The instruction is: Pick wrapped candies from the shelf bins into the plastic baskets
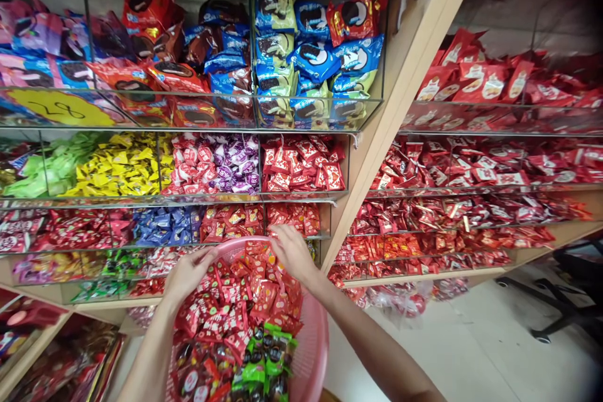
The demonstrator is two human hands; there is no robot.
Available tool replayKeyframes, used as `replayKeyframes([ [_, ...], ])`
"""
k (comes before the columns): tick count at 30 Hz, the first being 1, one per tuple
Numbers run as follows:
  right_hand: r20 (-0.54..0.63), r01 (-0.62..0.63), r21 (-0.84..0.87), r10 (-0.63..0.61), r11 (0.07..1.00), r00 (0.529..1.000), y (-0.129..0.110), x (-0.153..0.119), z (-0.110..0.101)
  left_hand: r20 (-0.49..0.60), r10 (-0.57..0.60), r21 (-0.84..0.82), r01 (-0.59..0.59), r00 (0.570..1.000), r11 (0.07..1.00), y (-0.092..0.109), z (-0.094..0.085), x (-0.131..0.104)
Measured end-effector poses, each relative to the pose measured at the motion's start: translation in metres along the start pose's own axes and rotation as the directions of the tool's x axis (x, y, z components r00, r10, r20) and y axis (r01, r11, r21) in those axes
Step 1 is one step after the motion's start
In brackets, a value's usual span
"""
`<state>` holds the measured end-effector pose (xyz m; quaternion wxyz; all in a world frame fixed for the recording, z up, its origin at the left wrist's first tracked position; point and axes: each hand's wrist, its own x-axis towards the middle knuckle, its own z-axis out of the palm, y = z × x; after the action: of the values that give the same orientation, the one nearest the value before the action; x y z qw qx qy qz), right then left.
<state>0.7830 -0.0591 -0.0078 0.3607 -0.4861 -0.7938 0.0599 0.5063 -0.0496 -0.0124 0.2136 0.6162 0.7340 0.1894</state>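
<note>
A round pink plastic basket [316,339] sits low in front of me, full of wrapped sweets. Red packets [217,301] fill most of it, with dark red packets [198,374] at the near left and green-and-black packets [266,358] at the near right. My left hand [188,273] is closed on the basket's far left rim. My right hand [294,254] is at the far right rim, fingers bent over it; it covers that part of the rim. Just behind it is a shelf bin of red packets [311,220].
Tiered shelves with clear-walled bins hold yellow sweets [125,166], blue packets [167,226] and blue biscuit packs [313,59]. A wooden upright [405,100] divides the shelving. A black chair base [541,301] stands on the pale tiled floor [424,358] at right.
</note>
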Motion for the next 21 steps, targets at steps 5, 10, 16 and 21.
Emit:
replayKeyframes([
  [5,-0.045,-0.400,-0.109,0.397,0.910,0.917,0.072,0.018,-0.003,-0.010,-0.001,0.006,0.001,1.000,1.000,0.003,-0.004,-0.003],
  [10,0.006,-0.609,-0.381,0.661,0.696,0.751,0.106,0.034,0.010,-0.026,-0.005,0.025,0.006,1.000,1.000,0.006,-0.009,-0.004],
  [16,0.016,-0.620,-0.412,0.686,0.667,0.727,0.112,0.039,0.014,-0.033,-0.001,0.024,0.002,0.999,1.000,-0.004,-0.013,-0.004],
  [21,-0.024,-0.628,-0.413,0.681,0.660,0.732,0.109,0.030,0.013,-0.024,-0.067,0.047,0.068,0.997,0.997,-0.007,-0.017,-0.009],
])
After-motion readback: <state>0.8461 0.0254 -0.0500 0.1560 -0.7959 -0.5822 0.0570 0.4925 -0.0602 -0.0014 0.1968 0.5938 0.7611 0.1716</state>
